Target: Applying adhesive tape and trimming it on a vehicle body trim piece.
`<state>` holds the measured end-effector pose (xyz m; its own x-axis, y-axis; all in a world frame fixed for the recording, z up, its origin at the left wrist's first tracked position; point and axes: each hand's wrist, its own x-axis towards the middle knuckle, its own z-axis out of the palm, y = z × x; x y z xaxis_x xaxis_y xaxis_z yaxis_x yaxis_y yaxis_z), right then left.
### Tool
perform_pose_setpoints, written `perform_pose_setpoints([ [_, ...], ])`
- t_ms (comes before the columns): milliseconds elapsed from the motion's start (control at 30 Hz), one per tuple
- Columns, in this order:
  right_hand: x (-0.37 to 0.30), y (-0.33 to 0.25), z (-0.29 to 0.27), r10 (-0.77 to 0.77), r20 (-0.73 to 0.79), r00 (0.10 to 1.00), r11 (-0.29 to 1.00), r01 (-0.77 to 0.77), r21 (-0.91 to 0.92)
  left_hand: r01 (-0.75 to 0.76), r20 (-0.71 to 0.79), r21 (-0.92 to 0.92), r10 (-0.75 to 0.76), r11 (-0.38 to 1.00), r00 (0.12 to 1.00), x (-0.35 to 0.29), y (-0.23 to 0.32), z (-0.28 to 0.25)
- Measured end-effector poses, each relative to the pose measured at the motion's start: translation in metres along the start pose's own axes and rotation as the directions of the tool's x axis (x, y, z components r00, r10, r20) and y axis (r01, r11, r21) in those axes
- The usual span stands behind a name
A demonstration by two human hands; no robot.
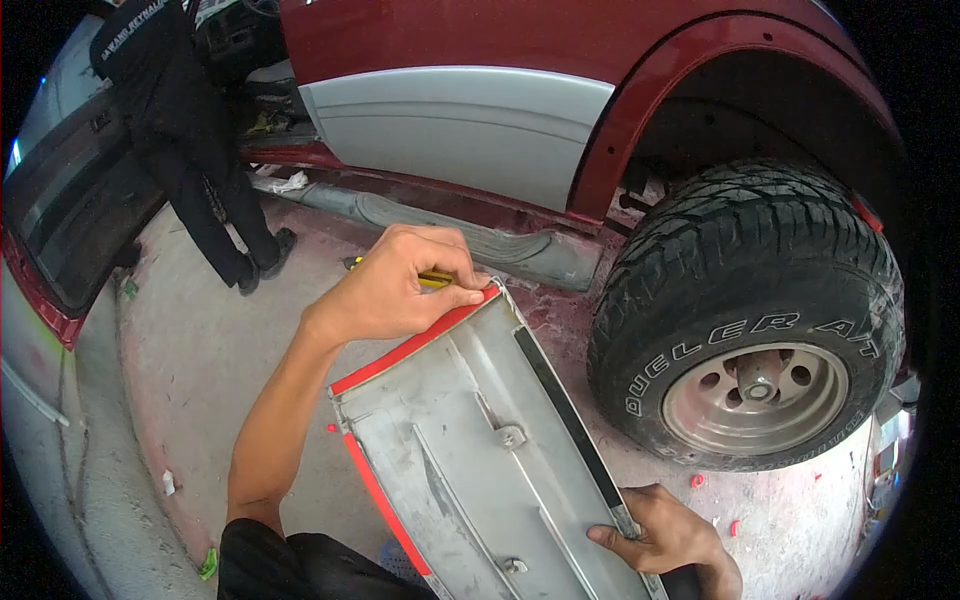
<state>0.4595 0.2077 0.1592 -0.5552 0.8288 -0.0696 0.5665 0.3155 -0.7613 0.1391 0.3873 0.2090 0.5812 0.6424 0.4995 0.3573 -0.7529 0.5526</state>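
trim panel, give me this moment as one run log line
left hand: holds yellow tool at trim panel top edge, on red tape strip | right hand: grips panel's lower right edge | near: tyre

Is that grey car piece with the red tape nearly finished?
Partly. Red tape strip already lines the top edge and left side of the grey plastic trim panel. The left hand works a yellow tool at the top corner; the right hand steadies the panel. The long black strip remains uncovered.

Even, soft daylight; sharp centre; wheel arch in deep shadow; strong fisheye bending and black vignette at the rim.
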Motion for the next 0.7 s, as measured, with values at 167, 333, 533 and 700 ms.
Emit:
perform_pose_setpoints([
  [167,-0.003,-0.007,-0.006,0.184,0.103,0.978,0.981,-0.176,-0.080,0.233,0.026,-0.260,-0.235,0.937,0.972,-0.001,-0.005,0.001],
  [333,-0.005,-0.005,-0.009,0.125,0.118,0.985,0.991,-0.118,-0.063,0.221,-0.069,-0.354,-0.261,0.909,0.963,-0.001,0.009,-0.006],
  [533,-0.002,-0.005,-0.011,0.153,0.142,0.978,0.988,-0.152,-0.017,0.086,-0.110,0.058,-0.080,0.995,0.991,0.000,0.030,-0.004],
  [700,-0.002,0.011,-0.004,-0.039,0.070,0.997,0.999,0.038,0.019,0.089,-0.135,0.111,-0.074,0.990,0.988,0.003,0.034,0.001],
])
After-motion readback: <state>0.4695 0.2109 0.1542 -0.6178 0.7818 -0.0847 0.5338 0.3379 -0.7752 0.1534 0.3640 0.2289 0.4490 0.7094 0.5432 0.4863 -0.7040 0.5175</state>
